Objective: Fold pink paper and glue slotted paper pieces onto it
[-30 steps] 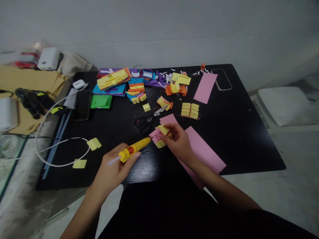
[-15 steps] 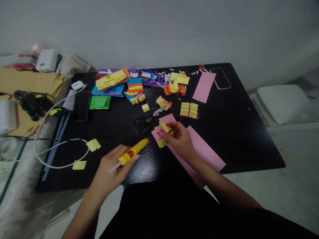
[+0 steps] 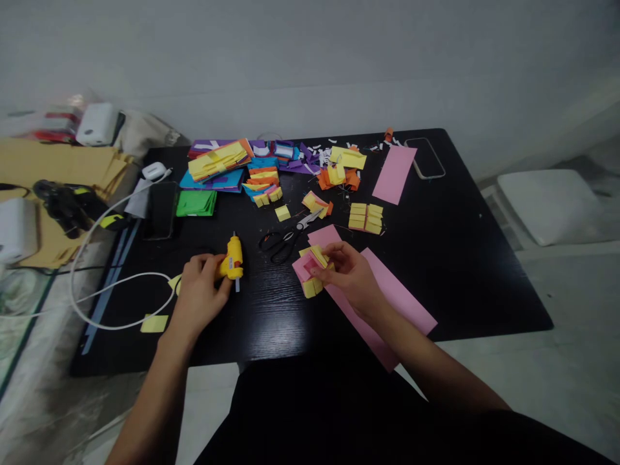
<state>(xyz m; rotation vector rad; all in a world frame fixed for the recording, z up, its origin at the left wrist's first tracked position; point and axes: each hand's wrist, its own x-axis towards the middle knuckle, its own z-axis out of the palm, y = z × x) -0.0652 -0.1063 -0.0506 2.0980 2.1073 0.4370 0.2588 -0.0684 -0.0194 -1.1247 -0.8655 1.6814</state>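
Observation:
My left hand (image 3: 204,284) is closed around the handle of a yellow glue gun (image 3: 234,258), low over the left part of the table. The gun's nozzle points toward the wall and a glue stick pokes out of its back end. Between the fingers of my right hand (image 3: 351,271) is a small pink and yellow folded paper piece (image 3: 309,276); its far edges are partly hidden by the fingers. Under my right wrist lie pink paper sheets (image 3: 400,294). Black-handled scissors (image 3: 290,237) rest just beyond the paper piece.
A black table (image 3: 475,271) carries folded yellow paper strips (image 3: 367,218), a green paper stack (image 3: 196,203), colourful paper bundles (image 3: 220,161) and scraps. A white cable (image 3: 77,297) loops at the left beside a dark phone (image 3: 161,210). A white stool (image 3: 547,206) stands right.
My left hand has moved left with the glue gun, turning its nozzle from rightward to away from me. My right hand still holds the paper piece in nearly the same spot.

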